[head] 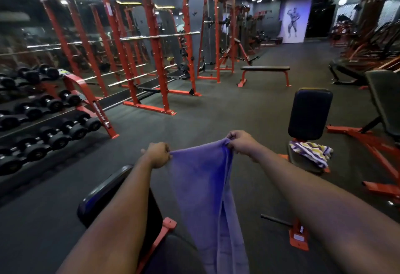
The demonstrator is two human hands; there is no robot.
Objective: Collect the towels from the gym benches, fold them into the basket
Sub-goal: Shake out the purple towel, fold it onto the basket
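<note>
Left hand (157, 154) and right hand (239, 142) each pinch a top corner of the purple towel (205, 189), hanging at six o'clock. A loose pinch could drop it (no basket visible). Striped towel (311, 151) waits at three o'clock.

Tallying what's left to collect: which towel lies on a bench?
The striped towel, crumpled on the upright-backed bench at right; the plain purple towel hangs pinched by the left hand and right hand.

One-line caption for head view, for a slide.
Left hand and right hand pinch purple towel corners; striped towel lies on bench.
</note>
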